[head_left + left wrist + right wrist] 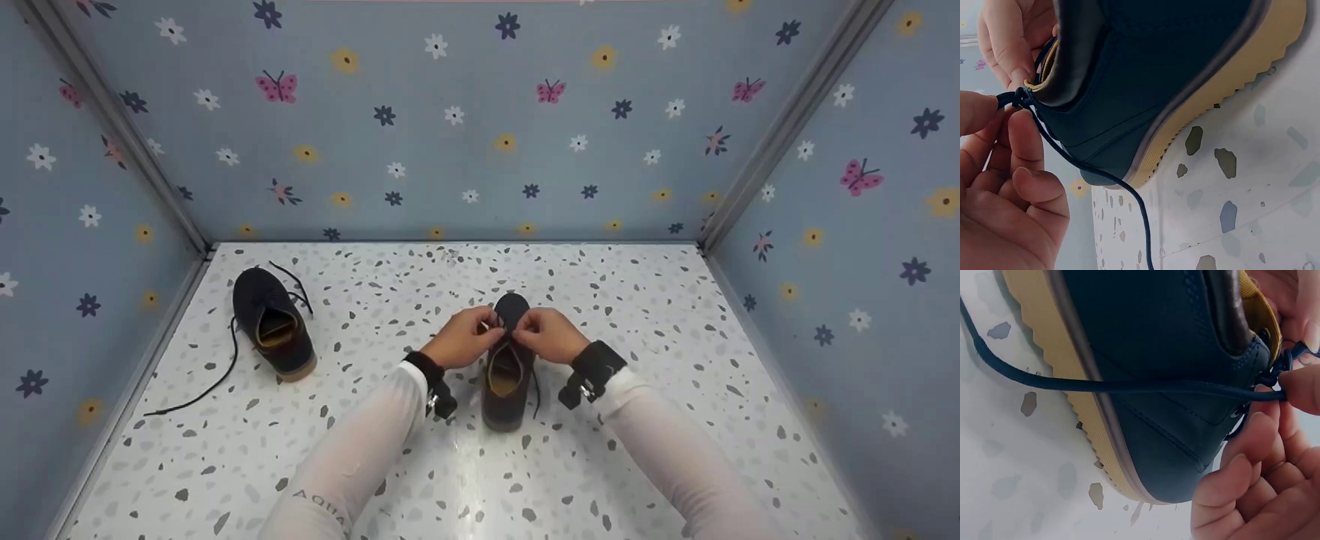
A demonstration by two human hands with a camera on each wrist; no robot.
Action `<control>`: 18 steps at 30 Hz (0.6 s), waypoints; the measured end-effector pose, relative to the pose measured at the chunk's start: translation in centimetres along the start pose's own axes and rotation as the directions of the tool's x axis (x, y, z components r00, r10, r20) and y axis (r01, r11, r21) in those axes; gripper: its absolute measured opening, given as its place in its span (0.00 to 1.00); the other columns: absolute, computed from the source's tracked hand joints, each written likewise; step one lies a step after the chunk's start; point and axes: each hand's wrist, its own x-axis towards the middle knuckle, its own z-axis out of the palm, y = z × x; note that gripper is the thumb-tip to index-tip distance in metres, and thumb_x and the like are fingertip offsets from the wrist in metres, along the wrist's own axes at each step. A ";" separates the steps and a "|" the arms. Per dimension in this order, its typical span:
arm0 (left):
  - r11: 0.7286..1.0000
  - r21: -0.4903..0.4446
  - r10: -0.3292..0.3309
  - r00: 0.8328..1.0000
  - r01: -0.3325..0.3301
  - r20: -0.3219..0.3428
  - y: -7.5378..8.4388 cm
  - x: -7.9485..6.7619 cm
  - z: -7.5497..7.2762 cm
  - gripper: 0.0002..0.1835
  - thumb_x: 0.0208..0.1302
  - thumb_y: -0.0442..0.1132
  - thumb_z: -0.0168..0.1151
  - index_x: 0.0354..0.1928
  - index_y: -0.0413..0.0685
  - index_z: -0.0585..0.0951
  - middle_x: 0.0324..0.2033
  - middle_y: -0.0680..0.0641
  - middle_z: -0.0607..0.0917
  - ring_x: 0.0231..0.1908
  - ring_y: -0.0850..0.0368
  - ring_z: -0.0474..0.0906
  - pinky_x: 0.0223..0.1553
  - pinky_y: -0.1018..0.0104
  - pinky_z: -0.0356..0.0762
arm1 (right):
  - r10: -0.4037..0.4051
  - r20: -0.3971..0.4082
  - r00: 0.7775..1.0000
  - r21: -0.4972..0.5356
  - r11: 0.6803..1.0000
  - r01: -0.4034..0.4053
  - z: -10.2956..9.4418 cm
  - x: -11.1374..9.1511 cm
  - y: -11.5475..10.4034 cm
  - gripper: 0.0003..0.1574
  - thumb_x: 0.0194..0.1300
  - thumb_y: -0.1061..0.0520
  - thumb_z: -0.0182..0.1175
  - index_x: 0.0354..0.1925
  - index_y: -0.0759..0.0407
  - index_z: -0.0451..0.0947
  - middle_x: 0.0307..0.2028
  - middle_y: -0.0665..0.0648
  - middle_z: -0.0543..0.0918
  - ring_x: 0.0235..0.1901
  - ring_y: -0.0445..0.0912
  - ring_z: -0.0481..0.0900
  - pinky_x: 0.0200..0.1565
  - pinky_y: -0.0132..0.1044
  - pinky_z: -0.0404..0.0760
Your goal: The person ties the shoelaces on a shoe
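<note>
A dark shoe [504, 414] with a yellowish lining stands on the speckled surface in front of me, toe pointing away. Both hands meet over its lacing. My left hand [466, 337] pinches one part of the dark shoelace [1112, 175] between thumb and fingertips, beside a small knot [1021, 97] at the top of the shoe's opening. From the other side my right hand [553, 335] pinches the lace [1185, 387] between thumb and forefinger, close to that knot. A loose lace length hangs down the shoe's side. The pale, ridged sole [1061, 377] shows in the wrist views.
To the left stands a second dark shoe [255, 304], its lace [217, 386] untied and trailing over the white speckled surface [375, 465]. Blue-grey panels [465, 90] printed with flowers and butterflies enclose the back and both sides. Each wrist wears a black strap [598, 366].
</note>
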 end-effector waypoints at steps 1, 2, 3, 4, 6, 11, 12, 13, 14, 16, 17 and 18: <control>1.000 0.003 0.004 1.000 -0.004 -0.001 0.0 0.0 0.0 0.05 0.75 0.41 0.61 0.43 0.47 0.81 0.42 0.46 0.85 0.41 0.56 0.81 0.43 0.63 0.80 | -0.001 -0.005 1.000 -0.015 1.000 0.001 0.0 0.0 0.0 0.08 0.71 0.56 0.63 0.35 0.59 0.81 0.29 0.49 0.80 0.25 0.39 0.76 0.28 0.30 0.75; 1.000 0.007 0.010 1.000 -0.010 -0.002 0.0 -0.1 0.0 0.05 0.75 0.40 0.61 0.43 0.47 0.81 0.42 0.46 0.85 0.41 0.56 0.81 0.44 0.63 0.80 | -0.006 -0.010 1.000 -0.030 1.000 0.006 0.1 0.1 -0.1 0.08 0.71 0.56 0.62 0.35 0.59 0.81 0.28 0.49 0.80 0.26 0.39 0.75 0.29 0.30 0.75; 1.000 0.013 0.016 1.000 -0.016 -0.003 0.0 -0.1 0.0 0.05 0.75 0.40 0.62 0.43 0.47 0.81 0.42 0.46 0.85 0.41 0.56 0.81 0.44 0.63 0.80 | -0.011 -0.014 1.000 -0.043 0.999 0.011 0.1 0.1 -0.1 0.08 0.71 0.56 0.62 0.34 0.59 0.81 0.28 0.49 0.80 0.26 0.39 0.75 0.30 0.30 0.75; 1.000 0.018 0.022 1.000 -0.022 -0.003 0.0 -0.1 0.1 0.05 0.74 0.40 0.62 0.42 0.47 0.81 0.43 0.46 0.85 0.41 0.57 0.81 0.45 0.62 0.80 | -0.015 -0.016 1.000 -0.056 0.998 0.014 0.1 0.1 -0.1 0.09 0.71 0.56 0.62 0.34 0.59 0.81 0.28 0.50 0.80 0.27 0.39 0.75 0.30 0.31 0.74; 0.999 0.028 0.036 0.999 -0.036 -0.004 0.0 -0.2 0.2 0.05 0.74 0.40 0.62 0.42 0.47 0.81 0.43 0.46 0.84 0.41 0.57 0.80 0.46 0.62 0.80 | -0.020 -0.014 1.000 -0.072 0.997 0.019 0.2 0.1 -0.2 0.09 0.71 0.56 0.61 0.34 0.59 0.80 0.28 0.50 0.80 0.28 0.40 0.75 0.32 0.32 0.74; 0.996 0.042 0.076 0.997 -0.076 -0.007 0.0 -0.3 0.3 0.04 0.74 0.38 0.63 0.41 0.45 0.82 0.42 0.46 0.83 0.41 0.57 0.79 0.46 0.62 0.81 | -0.015 -0.001 1.000 -0.089 0.996 0.015 0.3 0.1 -0.3 0.11 0.73 0.56 0.59 0.34 0.59 0.80 0.28 0.49 0.78 0.29 0.41 0.74 0.34 0.33 0.73; 0.996 0.043 0.080 0.997 -0.080 -0.010 0.0 -0.4 0.3 0.04 0.73 0.38 0.63 0.40 0.45 0.82 0.42 0.46 0.83 0.41 0.58 0.79 0.45 0.62 0.81 | -0.013 -0.001 1.000 -0.091 0.996 0.012 0.4 0.2 -0.2 0.11 0.73 0.55 0.59 0.33 0.59 0.79 0.28 0.49 0.77 0.29 0.41 0.74 0.34 0.33 0.73; 0.995 0.047 0.084 0.996 -0.084 -0.014 0.0 -0.4 0.4 0.04 0.73 0.38 0.63 0.40 0.45 0.82 0.42 0.45 0.83 0.41 0.57 0.79 0.45 0.62 0.81 | -0.013 0.000 1.000 -0.092 0.996 0.013 0.5 0.2 -0.1 0.11 0.73 0.55 0.59 0.33 0.59 0.79 0.28 0.49 0.77 0.29 0.41 0.74 0.35 0.33 0.73; 0.995 0.049 0.087 0.996 -0.086 -0.020 0.1 -0.4 0.4 0.04 0.73 0.38 0.64 0.40 0.45 0.82 0.42 0.45 0.83 0.41 0.57 0.79 0.45 0.61 0.81 | -0.015 0.002 1.000 -0.089 0.996 0.015 0.5 0.3 0.0 0.11 0.74 0.55 0.59 0.33 0.58 0.79 0.28 0.48 0.76 0.29 0.41 0.74 0.34 0.33 0.72; 0.996 0.051 0.079 0.996 -0.078 -0.028 0.1 -0.4 0.4 0.04 0.73 0.38 0.64 0.39 0.45 0.82 0.42 0.45 0.84 0.40 0.58 0.80 0.44 0.62 0.81 | -0.018 0.006 1.000 -0.059 0.998 0.018 0.5 0.3 0.3 0.12 0.74 0.55 0.60 0.32 0.58 0.79 0.27 0.47 0.76 0.28 0.40 0.74 0.33 0.32 0.73; 0.996 0.051 0.072 0.997 -0.071 -0.032 0.1 -0.5 0.4 0.04 0.72 0.38 0.64 0.39 0.46 0.82 0.41 0.46 0.84 0.40 0.58 0.80 0.44 0.63 0.81 | -0.015 0.009 1.000 -0.033 0.999 0.016 0.4 0.2 0.5 0.12 0.74 0.55 0.60 0.32 0.58 0.79 0.27 0.47 0.76 0.27 0.40 0.74 0.32 0.31 0.73; 0.997 0.049 0.067 0.997 -0.065 -0.034 0.1 -0.5 0.5 0.04 0.73 0.38 0.64 0.39 0.46 0.82 0.41 0.46 0.84 0.40 0.58 0.80 0.43 0.63 0.81 | -0.011 0.016 1.000 -0.002 1.000 0.011 0.4 0.2 0.6 0.12 0.74 0.55 0.61 0.32 0.57 0.79 0.26 0.47 0.77 0.25 0.39 0.74 0.31 0.31 0.74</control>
